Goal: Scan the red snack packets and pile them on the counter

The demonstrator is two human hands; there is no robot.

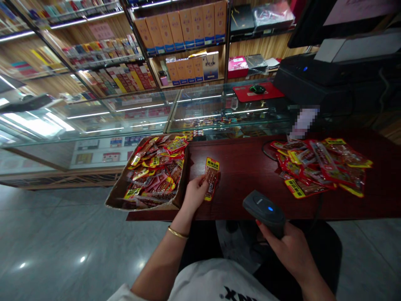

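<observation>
My left hand [196, 193] pinches the left edge of a snack packet [212, 173], a clear, red and yellow pouch with brown food inside, just over the dark red table. A black barcode scanner [263, 209] with a blue light is gripped in my right hand [290, 246], its head pointing up and left toward the packet. Left of my left hand, an open cardboard box [178, 200] holds a heap of similar packets [153, 167]. On the table's right side lies a loose pile of the same packets [322, 161].
The dark red table [238, 175] backs onto a glass display counter [150, 110]. On the counter are a red mouse pad [272, 93] with a mouse [257, 89], and black equipment under a monitor [310, 21]. A black cable runs behind the pile. Stocked shelves line the wall.
</observation>
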